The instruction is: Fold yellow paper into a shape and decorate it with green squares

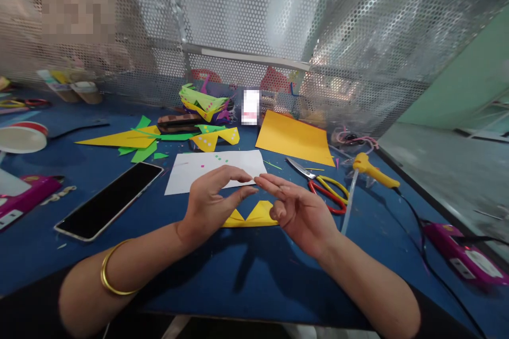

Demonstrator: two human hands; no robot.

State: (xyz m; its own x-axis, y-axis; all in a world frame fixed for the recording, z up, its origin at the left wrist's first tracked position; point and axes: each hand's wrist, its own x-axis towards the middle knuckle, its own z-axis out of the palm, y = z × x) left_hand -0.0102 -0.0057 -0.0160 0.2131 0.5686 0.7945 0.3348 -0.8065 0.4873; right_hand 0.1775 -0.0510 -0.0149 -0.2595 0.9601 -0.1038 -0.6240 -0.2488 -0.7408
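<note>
- The left hand [210,198] and the right hand [296,209] hover just above the blue table [246,275], fingertips nearly meeting. Both look loosely curled; whether something tiny sits pinched between the fingertips is too small to tell.
- The folded yellow paper [258,214] lies flat on the table directly under the hands, partly hidden by them and not gripped by either.
- If a small sticker or dot is between the fingertips, it could drop onto the table and be hard to find among the scraps.
- The white sheet [214,169] with small coloured dots lies just behind the hands; a sweep of a wrist could shift it or scatter the dots.
- The scissors [324,185] lie near the right hand, blades pointing away towards the orange sheet [294,137]; a careless reach could catch them.
- The yellow glue gun [371,169] rests just beyond the scissors, its cord trailing along the table edge; a snagged forearm could drag it.
- The phone [109,198] lies near the left forearm and could be nudged.
</note>
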